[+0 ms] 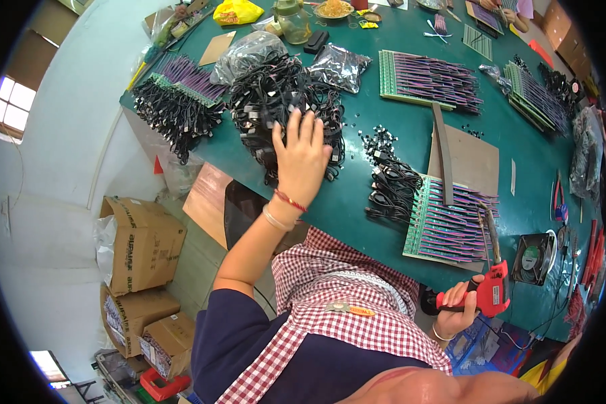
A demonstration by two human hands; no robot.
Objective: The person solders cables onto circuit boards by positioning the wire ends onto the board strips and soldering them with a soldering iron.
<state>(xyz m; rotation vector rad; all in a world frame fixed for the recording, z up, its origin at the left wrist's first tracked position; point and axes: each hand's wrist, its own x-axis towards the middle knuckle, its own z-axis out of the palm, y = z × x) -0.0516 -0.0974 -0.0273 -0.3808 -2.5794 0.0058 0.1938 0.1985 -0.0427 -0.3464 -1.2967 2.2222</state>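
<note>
My left hand (303,155) reaches onto a heap of black cables (259,111) with small metal plugs, its fingers spread over them. My right hand (458,306) is wrapped round the handle of a red soldering gun (497,289), whose tip points away over the table. Beside that tip lies a row of green circuit boards (417,219) with purple wires. A dark flat bar (443,151) rests across the boards and a brown sheet (475,158). A smaller bunch of black cables (390,185) lies at the boards' left edge, with loose small plugs beyond it.
More wired boards lie at the far left (192,84), the far middle (427,77) and the right (535,101). A small fan (533,259) and red-handled pliers (557,198) are on the right. Cardboard boxes (145,242) stand on the floor at left. Another person's hand (518,21) shows far right.
</note>
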